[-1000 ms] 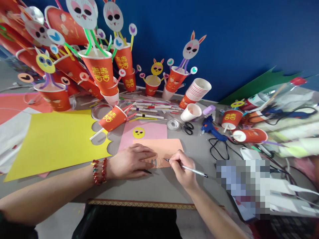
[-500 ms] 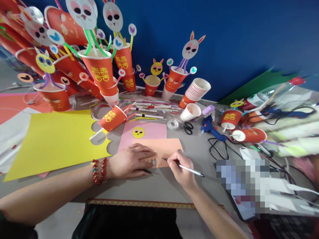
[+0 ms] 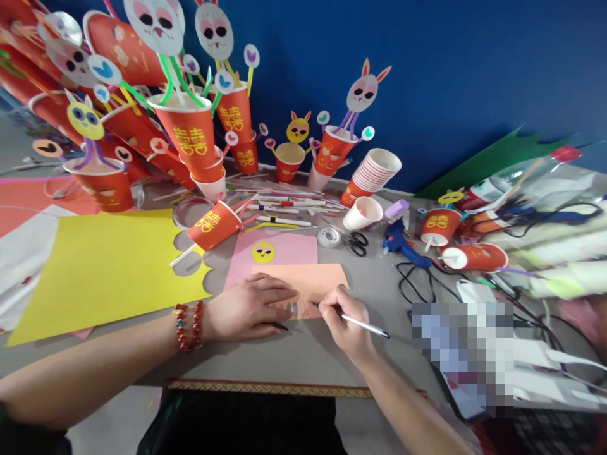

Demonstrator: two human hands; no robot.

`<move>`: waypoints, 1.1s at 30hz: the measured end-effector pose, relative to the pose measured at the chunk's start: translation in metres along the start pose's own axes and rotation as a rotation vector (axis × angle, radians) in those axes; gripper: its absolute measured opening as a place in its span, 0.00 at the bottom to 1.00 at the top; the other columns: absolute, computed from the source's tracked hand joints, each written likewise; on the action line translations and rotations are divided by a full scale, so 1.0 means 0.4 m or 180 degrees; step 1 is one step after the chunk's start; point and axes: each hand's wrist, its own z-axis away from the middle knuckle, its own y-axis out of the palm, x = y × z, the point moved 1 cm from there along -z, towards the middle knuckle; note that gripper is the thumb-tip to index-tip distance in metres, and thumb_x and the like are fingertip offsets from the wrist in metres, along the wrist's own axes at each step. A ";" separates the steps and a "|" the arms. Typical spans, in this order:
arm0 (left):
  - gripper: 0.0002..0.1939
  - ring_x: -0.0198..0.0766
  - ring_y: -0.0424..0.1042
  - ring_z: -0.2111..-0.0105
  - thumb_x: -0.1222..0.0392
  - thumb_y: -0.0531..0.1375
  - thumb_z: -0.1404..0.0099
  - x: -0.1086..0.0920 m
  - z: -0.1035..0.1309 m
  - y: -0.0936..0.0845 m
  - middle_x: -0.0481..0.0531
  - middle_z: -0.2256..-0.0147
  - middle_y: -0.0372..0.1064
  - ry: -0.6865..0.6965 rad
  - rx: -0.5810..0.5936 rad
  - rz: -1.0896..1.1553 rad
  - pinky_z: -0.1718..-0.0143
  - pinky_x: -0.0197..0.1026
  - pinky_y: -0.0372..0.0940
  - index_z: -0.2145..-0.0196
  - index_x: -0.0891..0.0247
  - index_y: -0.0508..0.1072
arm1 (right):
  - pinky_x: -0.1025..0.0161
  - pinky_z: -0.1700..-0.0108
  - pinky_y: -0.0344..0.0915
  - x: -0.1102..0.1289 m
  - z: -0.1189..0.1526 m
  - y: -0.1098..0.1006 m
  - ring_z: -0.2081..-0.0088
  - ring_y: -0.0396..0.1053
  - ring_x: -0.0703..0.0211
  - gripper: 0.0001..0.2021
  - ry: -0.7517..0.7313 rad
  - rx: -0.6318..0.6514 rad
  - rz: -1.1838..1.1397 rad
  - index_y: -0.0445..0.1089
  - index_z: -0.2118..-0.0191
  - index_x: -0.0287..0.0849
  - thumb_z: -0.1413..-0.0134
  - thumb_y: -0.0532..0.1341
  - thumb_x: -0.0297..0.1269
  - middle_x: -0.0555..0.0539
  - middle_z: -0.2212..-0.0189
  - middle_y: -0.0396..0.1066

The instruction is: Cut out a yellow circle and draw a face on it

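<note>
My right hand pinches a pen with a clear barrel and a dark end cap. Its tip is at the peach paper, beside a row of small drawn ovals, some of them shaded. My left hand lies flat on the left part of that paper, fingers stretched toward the ovals. A dark thin tip pokes out under the left fingers; the rest of it is hidden. Beneath the peach sheet is a pink sheet, which carries a yellow face disc.
Yellow card with scalloped cuts spreads at left. Behind are red cups with paper figures, loose pens, black scissors and a tape roll. A blue glue gun with its cable lies right, near a phone.
The pen's rear end has shifted very slightly to the right and down in my right hand. My left hand stays where it was on the paper.
</note>
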 end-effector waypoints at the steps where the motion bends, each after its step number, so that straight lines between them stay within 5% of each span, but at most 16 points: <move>1: 0.14 0.51 0.67 0.42 0.53 0.57 0.28 0.000 0.000 0.000 0.59 0.41 0.69 0.0000 0.0012 -0.0003 0.43 0.52 0.62 0.49 0.58 0.74 | 0.65 0.76 0.54 0.001 0.000 0.000 0.80 0.56 0.64 0.12 0.0002 0.0000 -0.0006 0.58 0.75 0.46 0.41 0.56 0.28 0.55 0.81 0.61; 33: 0.14 0.51 0.67 0.42 0.53 0.57 0.27 0.000 0.000 0.000 0.58 0.41 0.68 -0.0006 0.0023 -0.0038 0.43 0.52 0.62 0.49 0.58 0.74 | 0.64 0.74 0.53 0.003 0.003 -0.007 0.78 0.56 0.63 0.13 -0.0084 0.0105 -0.0162 0.56 0.76 0.45 0.43 0.54 0.24 0.55 0.81 0.58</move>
